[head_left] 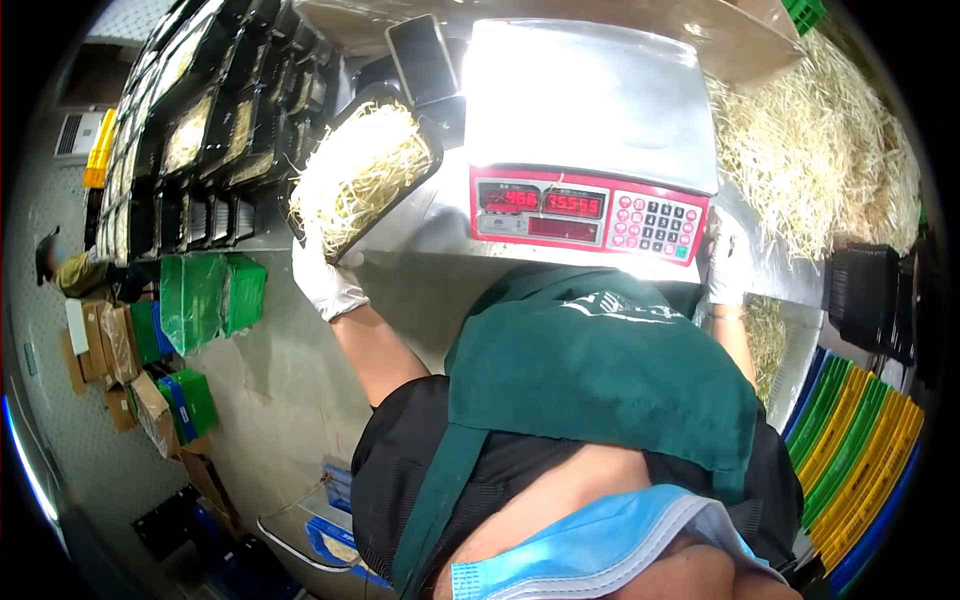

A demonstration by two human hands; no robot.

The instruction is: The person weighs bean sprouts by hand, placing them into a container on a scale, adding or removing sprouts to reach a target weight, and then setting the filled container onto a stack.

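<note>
My left hand point(326, 280), in a white glove, grips the near end of a black plastic tray point(432, 150) heaped with pale bean sprouts point(362, 165). The tray is tilted, left of a digital scale point(590, 215) with a red front. Nothing lies on the scale's metal plate point(590, 100), and its red digits are lit. My right hand point(729, 262), also gloved, rests at the table edge close to the scale's right side. Its fingers look stretched out and hold nothing that I can see. Beyond it lies a big pile of loose sprouts point(815, 150).
Stacked black trays of sprouts point(200, 130) stand at the left. A dark-screened phone point(423, 58) leans behind the held tray. Empty black trays point(868, 300) are stacked at right, above coloured crates point(850, 450). Green crates point(212, 300) and cartons sit on the floor; another person point(75, 272) is far left.
</note>
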